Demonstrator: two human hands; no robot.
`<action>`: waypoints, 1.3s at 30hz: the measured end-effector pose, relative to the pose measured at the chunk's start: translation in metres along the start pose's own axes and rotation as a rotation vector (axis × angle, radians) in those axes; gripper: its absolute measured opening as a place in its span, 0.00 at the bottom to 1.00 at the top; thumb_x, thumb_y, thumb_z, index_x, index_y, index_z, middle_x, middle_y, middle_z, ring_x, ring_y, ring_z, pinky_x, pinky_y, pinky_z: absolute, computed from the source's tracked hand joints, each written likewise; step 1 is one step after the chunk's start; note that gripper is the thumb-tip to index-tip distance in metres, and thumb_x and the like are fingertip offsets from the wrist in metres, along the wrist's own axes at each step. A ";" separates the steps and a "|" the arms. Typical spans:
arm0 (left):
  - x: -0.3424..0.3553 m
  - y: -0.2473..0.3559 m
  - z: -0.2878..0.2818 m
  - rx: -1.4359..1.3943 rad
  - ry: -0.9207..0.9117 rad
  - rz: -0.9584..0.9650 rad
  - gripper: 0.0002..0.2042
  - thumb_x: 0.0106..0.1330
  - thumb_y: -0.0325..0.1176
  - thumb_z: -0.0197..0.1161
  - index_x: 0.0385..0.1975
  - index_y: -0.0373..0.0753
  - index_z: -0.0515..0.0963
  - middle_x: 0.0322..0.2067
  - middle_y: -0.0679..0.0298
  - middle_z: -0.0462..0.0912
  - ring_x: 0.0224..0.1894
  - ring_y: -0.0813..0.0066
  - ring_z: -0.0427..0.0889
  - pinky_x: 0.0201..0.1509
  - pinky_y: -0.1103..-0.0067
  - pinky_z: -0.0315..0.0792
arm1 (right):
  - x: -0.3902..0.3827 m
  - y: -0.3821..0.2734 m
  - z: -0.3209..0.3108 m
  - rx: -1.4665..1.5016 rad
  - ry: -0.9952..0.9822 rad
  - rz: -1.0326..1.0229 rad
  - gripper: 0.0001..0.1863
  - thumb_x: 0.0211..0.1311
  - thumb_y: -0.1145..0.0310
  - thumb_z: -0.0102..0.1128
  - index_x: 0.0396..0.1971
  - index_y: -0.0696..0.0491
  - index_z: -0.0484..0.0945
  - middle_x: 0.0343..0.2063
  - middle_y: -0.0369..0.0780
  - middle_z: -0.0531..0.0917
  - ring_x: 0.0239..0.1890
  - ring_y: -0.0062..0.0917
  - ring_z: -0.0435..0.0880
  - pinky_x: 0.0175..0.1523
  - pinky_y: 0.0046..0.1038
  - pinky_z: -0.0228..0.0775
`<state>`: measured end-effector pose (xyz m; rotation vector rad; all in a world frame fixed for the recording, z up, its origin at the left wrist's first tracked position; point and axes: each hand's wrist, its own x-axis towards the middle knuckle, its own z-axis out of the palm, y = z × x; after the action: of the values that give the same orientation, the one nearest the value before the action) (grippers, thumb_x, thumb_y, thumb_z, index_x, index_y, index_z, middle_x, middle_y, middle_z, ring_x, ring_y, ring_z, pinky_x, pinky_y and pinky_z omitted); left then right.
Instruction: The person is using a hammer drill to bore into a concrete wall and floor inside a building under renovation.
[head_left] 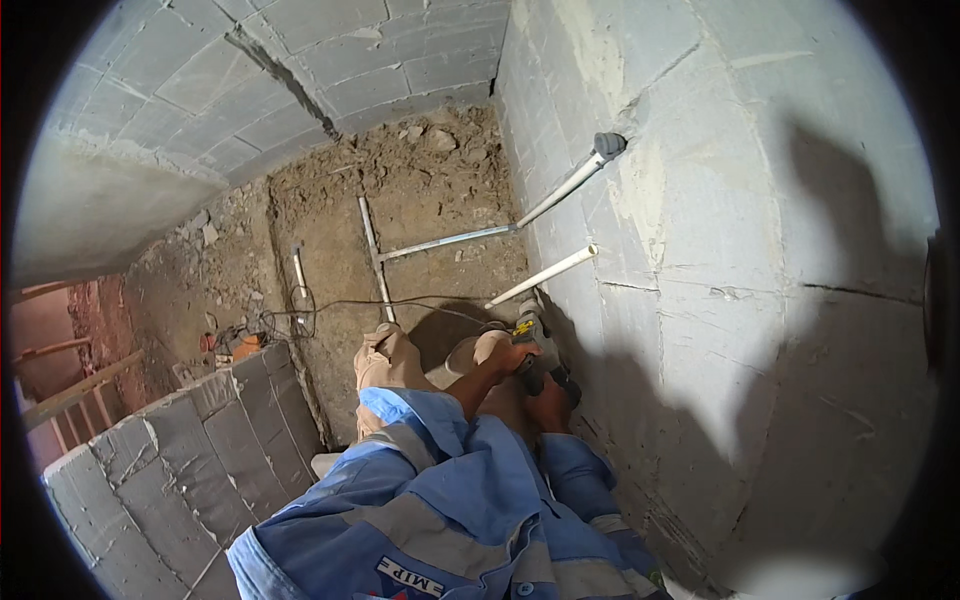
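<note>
A dark grey power drill [532, 330] with a yellow marking is in both my hands, low beside the right-hand block wall. My left hand [512, 358] is closed around its body or side handle. Nearer to me, my right hand [549, 405] grips the rear part. The drill's front end points away from me, close to the foot of the wall and the lower end of a white pipe [545, 275]. Whether it touches either, I cannot tell. Its tip is not clearly visible.
A capped white pipe [570, 190] leans on the right wall [700, 250]. Thin pipes [371, 240] lie joined on the dirt floor [430, 215]. A black cable [400, 301] crosses near my feet. Tools [240, 345] sit beyond a low block wall [200, 450] at left.
</note>
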<state>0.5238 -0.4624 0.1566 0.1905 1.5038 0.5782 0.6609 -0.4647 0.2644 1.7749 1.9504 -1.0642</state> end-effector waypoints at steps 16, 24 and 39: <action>-0.066 -0.040 0.037 -0.022 0.105 0.079 0.34 0.39 0.48 0.69 0.39 0.22 0.74 0.38 0.46 0.80 0.39 0.58 0.82 0.44 0.70 0.75 | -0.072 0.011 0.003 0.107 0.087 0.028 0.31 0.45 0.55 0.66 0.52 0.50 0.74 0.35 0.53 0.83 0.41 0.49 0.82 0.46 0.44 0.73; -0.055 0.002 0.029 -0.067 0.027 0.111 0.27 0.42 0.47 0.67 0.32 0.25 0.78 0.32 0.48 0.82 0.35 0.60 0.83 0.40 0.71 0.76 | -0.032 0.027 -0.002 0.066 0.046 0.013 0.30 0.44 0.57 0.65 0.50 0.54 0.75 0.35 0.52 0.83 0.41 0.48 0.82 0.46 0.44 0.73; -0.029 0.025 0.027 -0.027 -0.020 0.051 0.23 0.46 0.47 0.68 0.29 0.27 0.80 0.27 0.57 0.82 0.29 0.70 0.81 0.33 0.75 0.73 | -0.003 0.039 -0.002 0.212 0.056 -0.086 0.24 0.46 0.65 0.65 0.47 0.54 0.77 0.39 0.49 0.84 0.46 0.42 0.82 0.49 0.38 0.73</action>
<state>0.5452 -0.4485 0.1965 0.2138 1.4748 0.6359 0.6984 -0.4669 0.2551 1.8598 2.0288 -1.3075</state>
